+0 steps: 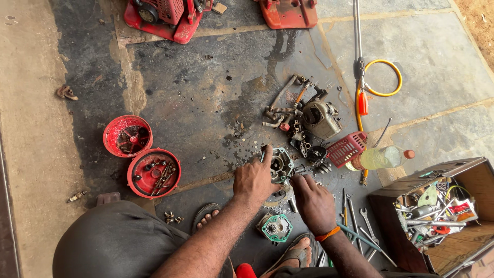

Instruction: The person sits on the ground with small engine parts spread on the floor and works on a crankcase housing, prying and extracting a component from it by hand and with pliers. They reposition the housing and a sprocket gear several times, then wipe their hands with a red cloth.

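I squat over an oily stone floor. My left hand (253,180) grips the side of a grey metal engine housing (280,163) that rests on the floor, fingers curled over its left edge. My right hand (313,202), with an orange band at the wrist, presses down just right of the housing; whether it holds a small part or tool is hidden under the fingers. A square metal plate with a green gasket (276,227) lies near my sandalled foot (298,253).
Greasy engine parts (316,121) are heaped beyond the housing. Two red round covers (153,173) hold bolts at left. A red mesh guard (346,149), a bottle of yellowish liquid (381,157), spanners (360,226) and a box of tools (442,211) sit at right. Red machines (164,18) stand at the back.
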### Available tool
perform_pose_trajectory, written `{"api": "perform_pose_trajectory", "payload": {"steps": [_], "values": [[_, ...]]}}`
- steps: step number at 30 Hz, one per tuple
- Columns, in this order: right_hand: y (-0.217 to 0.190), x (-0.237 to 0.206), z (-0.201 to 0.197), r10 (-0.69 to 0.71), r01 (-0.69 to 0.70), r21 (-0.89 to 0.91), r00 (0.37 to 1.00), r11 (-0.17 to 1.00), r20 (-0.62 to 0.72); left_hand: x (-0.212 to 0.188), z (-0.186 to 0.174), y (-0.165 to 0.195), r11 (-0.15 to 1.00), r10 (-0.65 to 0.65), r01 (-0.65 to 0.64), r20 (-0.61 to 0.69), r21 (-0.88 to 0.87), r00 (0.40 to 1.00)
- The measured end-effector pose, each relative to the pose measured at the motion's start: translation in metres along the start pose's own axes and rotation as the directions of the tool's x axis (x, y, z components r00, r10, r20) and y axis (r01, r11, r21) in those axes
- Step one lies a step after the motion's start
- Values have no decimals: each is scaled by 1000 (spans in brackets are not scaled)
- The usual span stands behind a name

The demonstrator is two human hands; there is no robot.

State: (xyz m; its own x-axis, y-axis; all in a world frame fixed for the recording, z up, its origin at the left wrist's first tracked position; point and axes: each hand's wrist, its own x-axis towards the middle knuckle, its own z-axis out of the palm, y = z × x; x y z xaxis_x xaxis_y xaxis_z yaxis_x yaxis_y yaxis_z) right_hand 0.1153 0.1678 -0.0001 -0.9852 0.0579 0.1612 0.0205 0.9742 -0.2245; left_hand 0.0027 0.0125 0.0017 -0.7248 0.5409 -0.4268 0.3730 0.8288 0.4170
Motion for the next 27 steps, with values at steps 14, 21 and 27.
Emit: {"api": "perform_pose_trajectory", "payload": {"steps": [14, 21, 27], "values": [[2, 6, -3, 87, -87, -12, 996, 996, 9, 1, -3, 0, 1000, -12, 12, 52, 2, 999], [-8, -1, -10, -81, 81, 33, 997, 996, 5, 1, 4, -3, 1000, 15, -15, 4, 16, 1000], [-6, 10, -8, 98, -97, 42, 995, 994, -32, 3, 2, -2, 999, -16, 14, 68, 31, 998]]}}
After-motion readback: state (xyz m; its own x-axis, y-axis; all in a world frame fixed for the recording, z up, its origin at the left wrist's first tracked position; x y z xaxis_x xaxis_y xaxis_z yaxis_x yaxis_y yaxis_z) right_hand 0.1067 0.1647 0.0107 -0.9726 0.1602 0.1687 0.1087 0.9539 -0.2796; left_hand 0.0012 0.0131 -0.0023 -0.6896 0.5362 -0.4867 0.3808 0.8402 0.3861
